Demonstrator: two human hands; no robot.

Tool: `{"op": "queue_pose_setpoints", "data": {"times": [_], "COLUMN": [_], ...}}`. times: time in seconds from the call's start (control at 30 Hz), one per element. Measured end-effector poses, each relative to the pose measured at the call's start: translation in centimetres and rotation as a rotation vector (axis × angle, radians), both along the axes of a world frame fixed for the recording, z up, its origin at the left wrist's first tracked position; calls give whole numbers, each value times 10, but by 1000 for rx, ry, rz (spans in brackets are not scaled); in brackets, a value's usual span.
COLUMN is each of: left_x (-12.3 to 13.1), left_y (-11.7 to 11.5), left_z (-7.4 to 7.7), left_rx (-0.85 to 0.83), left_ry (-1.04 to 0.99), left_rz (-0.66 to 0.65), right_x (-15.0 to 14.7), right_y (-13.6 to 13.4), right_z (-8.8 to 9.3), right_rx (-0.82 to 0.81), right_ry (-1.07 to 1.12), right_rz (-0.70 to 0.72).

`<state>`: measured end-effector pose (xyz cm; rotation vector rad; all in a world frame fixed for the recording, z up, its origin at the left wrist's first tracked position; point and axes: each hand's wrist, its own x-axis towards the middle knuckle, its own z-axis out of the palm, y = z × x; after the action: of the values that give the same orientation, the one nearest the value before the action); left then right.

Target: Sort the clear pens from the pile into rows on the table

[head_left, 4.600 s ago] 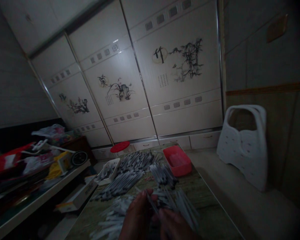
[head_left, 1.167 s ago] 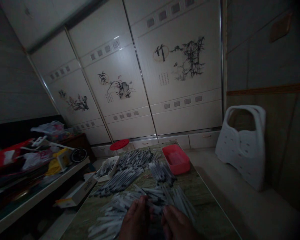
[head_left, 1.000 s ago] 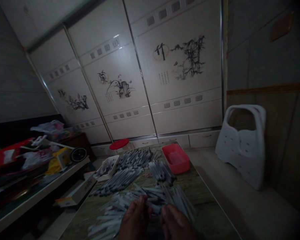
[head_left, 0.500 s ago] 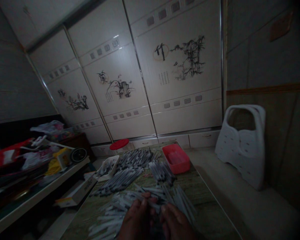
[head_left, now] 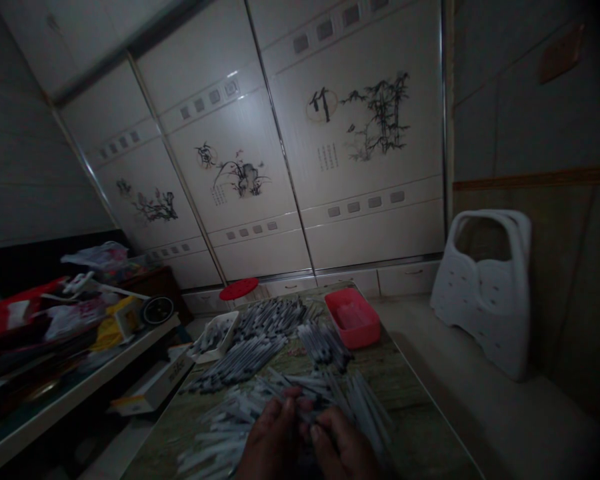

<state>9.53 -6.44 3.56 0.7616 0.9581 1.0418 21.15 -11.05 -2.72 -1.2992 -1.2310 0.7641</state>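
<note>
Over the near part of the table, my left hand (head_left: 270,437) is closed, its thumb pressed against its fingers. Close on its right is my right hand (head_left: 343,445), also closed in a pinch. Their fingertips meet around a slim pen-like tube, mostly hidden by the fingers in the dim light. Loose pale pen-like tubes (head_left: 215,437) lie spread beneath and left of the hands, with more tubes (head_left: 367,403) to the right. Beyond them are rows of dark-ended pens (head_left: 247,357) and a smaller bundle of similar pens (head_left: 324,345).
A red plastic box (head_left: 365,333) stands at the table's far right, and a white tray (head_left: 230,337) holding more pens at the far left. A red stool (head_left: 239,288) is behind the table. Left is a cluttered bench (head_left: 80,380); a white folding plastic seat (head_left: 485,293) leans at right.
My right hand has shifted slightly left, closer to my left hand, and its fingers have curled in more. The pale tube between the hands is now less visible.
</note>
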Motion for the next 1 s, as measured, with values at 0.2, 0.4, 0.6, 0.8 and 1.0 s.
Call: {"op": "queue_pose_setpoints", "data": {"times": [0.2,0.4,0.6,0.8,1.0], "left_x": [0,3,5,6,2], "left_y": [1,-2,-3,-1,2], "left_z": [-12,-11,-11,-13,-16], "left_rx": [23,-7,-5,-14,3], "left_ry": [-23,-19,44,-9,9], "left_rz": [-35,21,4,12,-23], "right_x": [0,-3,-3,-1,-3], "right_y": [2,0,6,5,9], "right_z": [-4,-2,-5,-1,-3], "right_rx": [45,-181,-100,-200,-217], "right_ry": [21,284,365,415,480], "right_rz": [-4,85,69,136,101]}}
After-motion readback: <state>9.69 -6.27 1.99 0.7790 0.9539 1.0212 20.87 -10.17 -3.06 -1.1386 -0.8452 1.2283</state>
